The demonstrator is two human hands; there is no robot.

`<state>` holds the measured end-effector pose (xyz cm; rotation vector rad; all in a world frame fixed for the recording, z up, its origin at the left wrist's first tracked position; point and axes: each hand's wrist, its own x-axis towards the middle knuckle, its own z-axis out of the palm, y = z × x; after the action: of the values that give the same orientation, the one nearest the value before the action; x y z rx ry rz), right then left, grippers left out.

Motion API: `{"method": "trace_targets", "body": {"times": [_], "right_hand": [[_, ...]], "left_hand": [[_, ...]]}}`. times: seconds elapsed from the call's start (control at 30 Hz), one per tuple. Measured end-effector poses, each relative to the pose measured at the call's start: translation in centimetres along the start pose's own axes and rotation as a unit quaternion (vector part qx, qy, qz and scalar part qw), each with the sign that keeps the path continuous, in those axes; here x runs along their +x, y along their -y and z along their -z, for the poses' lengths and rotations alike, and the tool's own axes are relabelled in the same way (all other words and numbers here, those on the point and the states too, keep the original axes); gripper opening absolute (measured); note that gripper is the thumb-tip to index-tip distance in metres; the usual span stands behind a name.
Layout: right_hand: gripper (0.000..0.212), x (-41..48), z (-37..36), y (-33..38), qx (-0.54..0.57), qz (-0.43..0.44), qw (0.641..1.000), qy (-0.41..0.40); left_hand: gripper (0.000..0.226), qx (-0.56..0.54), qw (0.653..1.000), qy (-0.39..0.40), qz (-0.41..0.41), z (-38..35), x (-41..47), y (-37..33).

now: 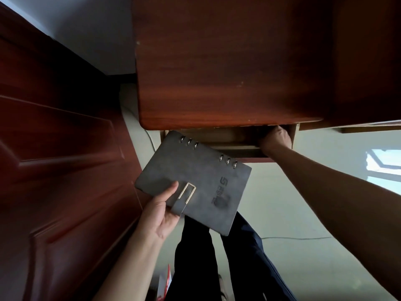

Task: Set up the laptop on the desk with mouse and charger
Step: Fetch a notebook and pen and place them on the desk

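Below the front edge of the reddish-brown wooden tabletop (227, 61), a drawer (217, 140) stands pulled partly out, its pale inner walls showing. No laptop, mouse or charger shows anywhere in view.

The left hand (161, 213) holds a dark grey notebook (193, 185) at its near edge, in front of the drawer and above the floor. The thumb lies flat on the cover beside a gold clasp (186, 193), and the fingers pass under the notebook, so the grip is pinching it between thumb and fingers. The notebook is tilted, its far corner overlapping the left end of the drawer opening. Two sets of three metal rings (189, 142) run along its far edge, and a stamped logo is faintly visible on the cover.

The right hand (275, 140) reaches into the right end of the drawer. Its fingers are hidden inside under the tabletop's edge, so whether that grip is spread or closed I cannot tell. The bare forearm stretches back to the lower right.

A dark wooden panelled door (54, 148) fills the left side. Beneath the notebook are the person's legs in dark trousers (217, 257), standing on a pale floor (303, 213). A thin cable (295, 237) lies on the floor to the right, and a bright patch of window light falls at the far right.
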<state>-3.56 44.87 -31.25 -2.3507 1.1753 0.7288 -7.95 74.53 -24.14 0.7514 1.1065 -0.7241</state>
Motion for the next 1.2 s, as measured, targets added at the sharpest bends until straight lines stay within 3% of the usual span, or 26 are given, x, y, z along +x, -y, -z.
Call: {"method": "trace_targets", "body": {"times": [0.13, 0.33, 0.4, 0.47, 0.53, 0.63, 0.7, 0.77, 0.83, 0.87, 1.0, 1.2], "right_hand": [[0.025, 0.1, 0.1, -0.1, -0.023, -0.006, 1.0, -0.006], [0.018, -5.4, 2.1, -4.8, 0.014, 0.066, 0.995, -0.078], [0.026, -7.4, 1.9, -6.9, 0.074, -0.011, 0.996, -0.046], [0.032, -8.5, 0.7, -7.6, 0.199, -0.122, 0.972, 0.007], [0.035, -9.0, -0.3, -7.2, 0.358, -0.21, 0.907, 0.064], [0.031, -9.1, -1.4, -5.0, 0.602, -0.28, 0.73, 0.162], [0.032, -8.7, -1.5, -3.1, 0.7, -0.29, 0.624, 0.189], [0.03, -8.3, -1.3, -1.4, 0.75, -0.292, 0.553, 0.217], [0.037, -8.1, -1.1, -0.2, 0.771, -0.297, 0.511, 0.236], [0.038, -8.0, -0.8, 0.2, 0.774, -0.301, 0.503, 0.238], [0.027, -8.1, 0.6, 1.2, 0.765, -0.292, 0.531, 0.219], [0.011, -7.7, 2.7, 2.8, 0.75, -0.259, 0.571, 0.211]], "left_hand": [[0.047, 0.089, 0.995, -0.012, -0.036, 1.2, -0.8, -1.3], [0.048, 0.236, 0.97, -0.019, -0.061, 0.8, -2.1, -2.1], [0.032, 0.294, 0.952, -0.018, -0.08, 0.1, -2.5, -1.9], [0.021, 0.354, 0.928, -0.02, -0.116, -0.4, -2.4, -1.7], [0.016, 0.422, 0.894, -0.027, -0.148, -0.8, -2.0, -1.6], [0.018, 0.515, 0.841, -0.026, -0.166, -1.2, -1.3, -1.8], [0.021, 0.564, 0.807, -0.013, -0.175, -1.1, -0.9, -2.1], [0.018, 0.601, 0.778, -0.007, -0.181, -0.7, -0.7, -2.2], [0.018, 0.621, 0.76, 0.001, -0.19, -0.3, -0.7, -2.4], [0.019, 0.633, 0.749, 0.004, -0.197, -0.1, -0.7, -2.4], [0.013, 0.678, 0.699, 0.001, -0.228, 0.6, -1.0, -2.5], [0.021, 0.701, 0.671, -0.045, -0.238, 1.6, -1.9, -2.3]]}}
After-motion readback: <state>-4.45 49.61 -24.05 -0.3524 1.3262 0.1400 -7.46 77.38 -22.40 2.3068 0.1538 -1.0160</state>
